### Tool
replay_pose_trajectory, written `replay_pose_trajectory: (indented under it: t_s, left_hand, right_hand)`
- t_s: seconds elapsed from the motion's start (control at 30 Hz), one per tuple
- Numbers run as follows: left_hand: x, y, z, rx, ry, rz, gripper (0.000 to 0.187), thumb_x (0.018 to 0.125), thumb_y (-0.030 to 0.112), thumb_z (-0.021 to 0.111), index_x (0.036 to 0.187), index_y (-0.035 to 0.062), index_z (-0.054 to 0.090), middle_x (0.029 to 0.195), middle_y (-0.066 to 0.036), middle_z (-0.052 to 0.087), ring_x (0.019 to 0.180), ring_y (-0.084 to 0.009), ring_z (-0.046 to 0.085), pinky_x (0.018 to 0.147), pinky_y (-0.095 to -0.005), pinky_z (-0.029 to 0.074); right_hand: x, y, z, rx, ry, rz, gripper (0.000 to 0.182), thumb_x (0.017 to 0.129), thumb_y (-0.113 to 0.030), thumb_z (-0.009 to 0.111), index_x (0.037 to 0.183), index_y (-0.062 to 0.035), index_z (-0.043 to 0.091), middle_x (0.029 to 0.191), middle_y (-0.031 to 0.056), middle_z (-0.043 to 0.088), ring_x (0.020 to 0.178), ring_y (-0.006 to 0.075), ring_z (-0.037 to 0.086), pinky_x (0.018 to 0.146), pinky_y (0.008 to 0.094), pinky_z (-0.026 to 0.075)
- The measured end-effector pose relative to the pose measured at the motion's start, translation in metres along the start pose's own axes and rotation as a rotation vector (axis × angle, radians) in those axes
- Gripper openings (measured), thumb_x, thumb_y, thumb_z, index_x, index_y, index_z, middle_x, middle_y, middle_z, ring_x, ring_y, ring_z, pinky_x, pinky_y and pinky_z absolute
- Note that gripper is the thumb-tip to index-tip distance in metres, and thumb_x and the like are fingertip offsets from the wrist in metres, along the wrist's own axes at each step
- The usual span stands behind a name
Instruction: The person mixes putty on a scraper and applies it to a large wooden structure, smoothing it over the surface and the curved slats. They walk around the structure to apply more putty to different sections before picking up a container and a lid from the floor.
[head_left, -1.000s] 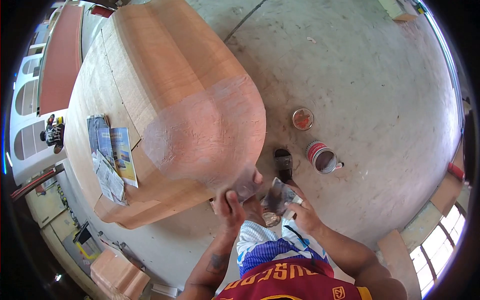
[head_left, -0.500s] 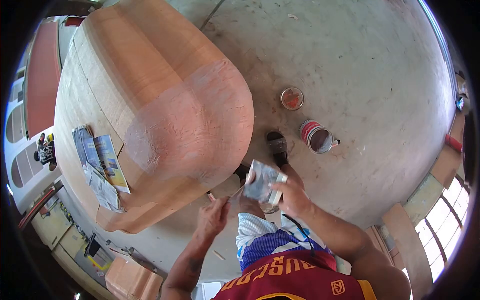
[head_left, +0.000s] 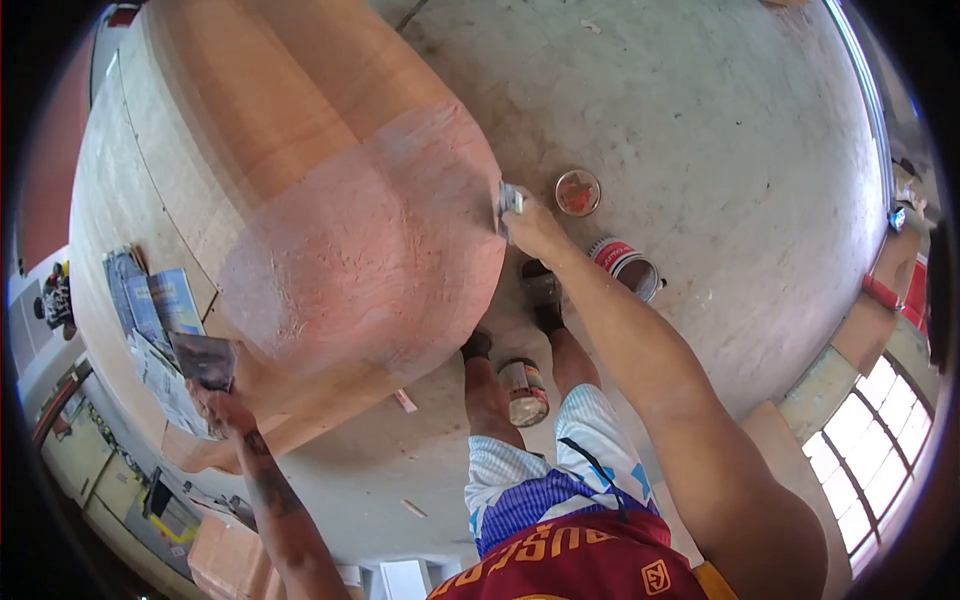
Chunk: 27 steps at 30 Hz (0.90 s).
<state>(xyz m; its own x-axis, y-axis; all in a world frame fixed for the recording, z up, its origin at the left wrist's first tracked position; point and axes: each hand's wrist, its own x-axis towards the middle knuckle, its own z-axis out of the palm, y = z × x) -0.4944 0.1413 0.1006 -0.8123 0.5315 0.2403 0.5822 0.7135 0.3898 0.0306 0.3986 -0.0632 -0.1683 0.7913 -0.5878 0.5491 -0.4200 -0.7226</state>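
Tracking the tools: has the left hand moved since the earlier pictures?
Yes; the left hand has moved left in the view, much closer to the papers.

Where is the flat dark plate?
In the head view, the dark plate is at left, held by the left hand, near the newspapers on the big wooden shape.

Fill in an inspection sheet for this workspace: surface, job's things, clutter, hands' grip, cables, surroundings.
Surface: wooden form, its rounded end covered with a rough pinkish coat.
Job's things: dark flat plate; scraper at the coated edge; open can and round lid on the floor.
Clutter: printed papers on the form; another can near the feet.
Grip: left hand holds the plate near the papers, contact unclear; right hand holds the scraper.
Cables: nothing seen.
Surroundings: another person, far left; barred window, lower right.
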Motion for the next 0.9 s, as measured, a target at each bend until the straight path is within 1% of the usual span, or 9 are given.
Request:
replay_pose_trajectory:
  t_s: [0.07,0.13,0.33,0.43,0.53,0.6,0.7,0.8,0.9]
  left_hand:
    - [-0.004,-0.042,0.001,0.055,0.003,-0.055,0.059,0.106,0.044,0.042,0.136,-0.007,0.05,0.12,-0.016,0.063,0.097,-0.0254,0.062,0.085,-0.0341,0.051]
    - [0.0,-0.032,0.021,-0.258,0.081,-0.52,0.058,0.105,0.045,0.042,0.131,-0.0066,0.052,0.108,-0.014,0.065,0.08,-0.0246,0.062,0.076,-0.0342,0.052]
    - [-0.01,0.015,0.03,-0.17,0.216,-0.407,0.069,0.105,0.05,0.037,0.128,-0.0126,0.052,0.103,-0.019,0.064,0.067,-0.024,0.059,0.052,-0.0304,0.049]
    - [-0.01,0.044,0.027,-0.269,0.223,-0.527,0.072,0.105,0.053,0.036,0.13,-0.013,0.051,0.105,-0.02,0.065,0.067,-0.024,0.058,0.051,-0.0295,0.049]
    - [-0.011,0.017,0.031,-0.254,0.248,-0.472,0.074,0.105,0.054,0.035,0.132,-0.0132,0.049,0.106,-0.021,0.065,0.066,-0.023,0.058,0.05,-0.0285,0.05]
    - [-0.011,0.013,0.032,-0.2,0.222,-0.453,0.075,0.105,0.055,0.036,0.132,-0.0133,0.049,0.107,-0.021,0.064,0.068,-0.0233,0.059,0.05,-0.0281,0.05]
    - [-0.012,0.049,0.027,-0.312,0.228,-0.571,0.077,0.104,0.057,0.037,0.132,-0.0134,0.049,0.11,-0.022,0.064,0.073,-0.0247,0.061,0.05,-0.0275,0.051]
    - [-0.013,0.047,0.03,-0.328,0.271,-0.53,0.077,0.104,0.058,0.037,0.131,-0.0125,0.049,0.111,-0.023,0.063,0.077,-0.0261,0.062,0.05,-0.0276,0.052]
    - [-0.014,0.062,0.032,-0.365,0.332,-0.53,0.077,0.103,0.059,0.038,0.132,-0.0115,0.049,0.112,-0.023,0.062,0.076,-0.0261,0.062,0.05,-0.0275,0.052]
  right_hand:
    - [-0.01,-0.024,0.021,-0.188,0.041,0.037,0.062,0.088,-0.016,0.056,0.146,-0.0008,0.041,0.122,0.0265,0.057,0.112,0.0404,0.059,0.098,0.0457,0.047]
    - [-0.012,-0.043,0.048,-0.308,0.096,0.049,0.069,0.087,-0.019,0.06,0.149,0.0006,0.034,0.128,0.0309,0.05,0.118,0.0465,0.054,0.102,0.0485,0.045]
    - [-0.057,-0.074,0.088,-0.679,-0.086,-0.023,0.073,0.089,-0.018,0.06,0.151,0.0011,0.027,0.135,0.0346,0.04,0.125,0.0479,0.049,0.103,0.0497,0.044]
    - [-0.086,-0.07,0.061,-0.314,-0.151,-0.221,0.057,0.091,-0.015,0.055,0.144,-0.001,0.041,0.13,0.0318,0.05,0.124,0.0427,0.053,0.101,0.0469,0.046]
    - [-0.055,-0.044,0.036,-0.254,0.145,-0.045,0.046,0.09,-0.012,0.051,0.136,-0.0024,0.052,0.111,0.0235,0.064,0.108,0.0354,0.065,0.09,0.0425,0.053]
    - [-0.021,-0.038,0.008,-0.034,0.058,0.224,0.047,0.086,-0.014,0.056,0.13,0.0007,0.055,0.11,0.0272,0.067,0.094,0.0409,0.068,0.086,0.0454,0.052]
    - [0.03,0.012,0.003,0.13,-0.032,0.41,0.043,0.087,-0.008,0.054,0.128,0.0005,0.056,0.092,0.0134,0.067,0.077,0.0226,0.068,0.066,0.0364,0.056]
    - [0.028,-0.036,0.013,0.115,-0.054,0.32,0.044,0.085,-0.011,0.057,0.127,0.0005,0.057,0.09,0.0162,0.068,0.08,0.0282,0.069,0.073,0.0392,0.056]
    - [0.022,-0.042,0.045,-0.414,0.168,0.017,0.05,0.084,-0.017,0.061,0.131,-0.0006,0.055,0.097,0.0214,0.066,0.09,0.0368,0.068,0.082,0.0444,0.055]
